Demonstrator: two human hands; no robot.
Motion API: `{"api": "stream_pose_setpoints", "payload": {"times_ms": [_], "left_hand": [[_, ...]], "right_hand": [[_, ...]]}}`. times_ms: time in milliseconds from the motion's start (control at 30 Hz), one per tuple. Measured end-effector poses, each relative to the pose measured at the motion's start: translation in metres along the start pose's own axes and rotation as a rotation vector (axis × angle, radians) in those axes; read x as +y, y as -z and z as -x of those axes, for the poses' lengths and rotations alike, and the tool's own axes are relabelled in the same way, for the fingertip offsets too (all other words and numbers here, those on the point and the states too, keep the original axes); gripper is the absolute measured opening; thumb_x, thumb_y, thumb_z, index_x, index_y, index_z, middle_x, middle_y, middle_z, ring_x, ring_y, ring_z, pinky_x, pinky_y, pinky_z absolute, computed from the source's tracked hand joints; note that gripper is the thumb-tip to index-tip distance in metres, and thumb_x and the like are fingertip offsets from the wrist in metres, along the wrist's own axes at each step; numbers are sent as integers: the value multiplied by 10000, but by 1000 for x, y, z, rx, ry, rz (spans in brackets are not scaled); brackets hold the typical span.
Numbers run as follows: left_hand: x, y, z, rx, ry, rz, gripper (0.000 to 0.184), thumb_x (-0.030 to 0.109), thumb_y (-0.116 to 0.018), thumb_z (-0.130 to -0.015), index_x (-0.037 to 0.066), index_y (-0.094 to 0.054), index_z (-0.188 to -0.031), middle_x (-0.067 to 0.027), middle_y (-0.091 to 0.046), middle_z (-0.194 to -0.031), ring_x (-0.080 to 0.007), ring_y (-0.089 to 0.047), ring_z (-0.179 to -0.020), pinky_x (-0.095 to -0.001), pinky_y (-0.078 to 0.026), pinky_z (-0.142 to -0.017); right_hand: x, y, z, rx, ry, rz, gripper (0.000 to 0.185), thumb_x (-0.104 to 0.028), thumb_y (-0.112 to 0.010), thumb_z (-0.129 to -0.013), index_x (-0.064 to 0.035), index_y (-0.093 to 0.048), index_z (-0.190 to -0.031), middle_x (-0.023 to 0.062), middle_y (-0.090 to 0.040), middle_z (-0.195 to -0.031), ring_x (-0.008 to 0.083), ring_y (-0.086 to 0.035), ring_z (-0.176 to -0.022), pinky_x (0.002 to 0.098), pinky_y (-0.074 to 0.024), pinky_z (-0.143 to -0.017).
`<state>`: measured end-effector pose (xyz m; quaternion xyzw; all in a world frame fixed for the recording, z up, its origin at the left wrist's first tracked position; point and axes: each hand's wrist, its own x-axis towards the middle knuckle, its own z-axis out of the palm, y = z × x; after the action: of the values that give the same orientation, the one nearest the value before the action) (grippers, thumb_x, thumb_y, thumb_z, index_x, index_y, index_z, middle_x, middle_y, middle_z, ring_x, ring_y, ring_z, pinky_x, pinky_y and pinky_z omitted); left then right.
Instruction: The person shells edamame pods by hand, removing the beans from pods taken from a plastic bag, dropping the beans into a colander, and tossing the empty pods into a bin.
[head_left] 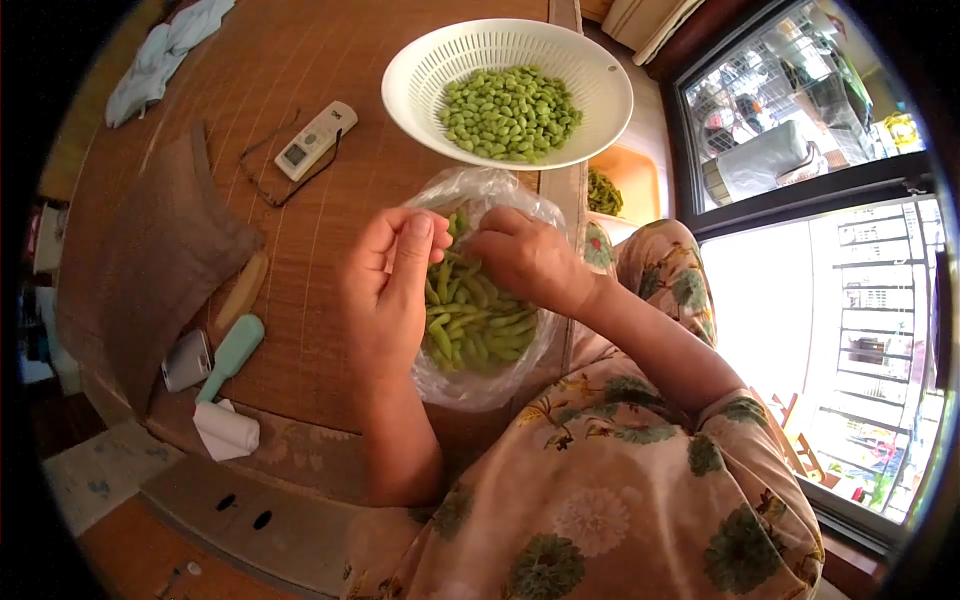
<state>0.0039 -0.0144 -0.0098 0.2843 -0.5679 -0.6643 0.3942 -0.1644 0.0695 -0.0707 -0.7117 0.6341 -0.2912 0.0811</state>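
Note:
My left hand [398,265] is raised over the near side of a clear plastic bag [470,395], its thumb and fingers pinched together. At those fingertips a green edamame pod [457,224] shows, partly covered by my hands. Just to the right, my right hand [525,255] is closed with its fingers bent down; what they hold is hidden. Beneath both hands the bag lies open, filled with whole edamame pods [478,325]. Beyond it stands a white colander [415,95] with many shelled green beans [512,112] in it.
A remote control [315,140] and eyeglasses [262,190] lie on the mat [300,270]. To the left are a brown cloth [170,250], a phone [187,360], a mint-green handled object [236,345] and a white paper roll [228,430]. An orange basin [640,180] holds more green pieces.

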Motion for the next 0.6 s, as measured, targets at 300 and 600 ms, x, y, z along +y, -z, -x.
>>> {"api": "stream_pose_setpoints", "payload": {"times_ms": [300, 600], "left_hand": [[0, -2, 1, -16, -3, -24, 159, 124, -559, -974, -15, -637, -977, -37, -657, -900, -73, -581, -815, -220, -467, -729], [-2, -5, 1, -84, -150, -301, 166, 90, -661, -892, 1, -695, -1029, -23, -675, -881, -68, -600, -801, -226, -473, -694]], "right_hand": [[-3, 1, 0, 71, -3, -47, 222, -42, -618, -769, -64, -639, -989, 134, -602, -968, 319, -617, -911, 406, -528, -742], [-46, 61, -15, 68, -77, -346, 161, -14, -642, -839, -26, -631, -1000, 115, -578, -899, 225, -604, -791, 319, -487, -672]]}}
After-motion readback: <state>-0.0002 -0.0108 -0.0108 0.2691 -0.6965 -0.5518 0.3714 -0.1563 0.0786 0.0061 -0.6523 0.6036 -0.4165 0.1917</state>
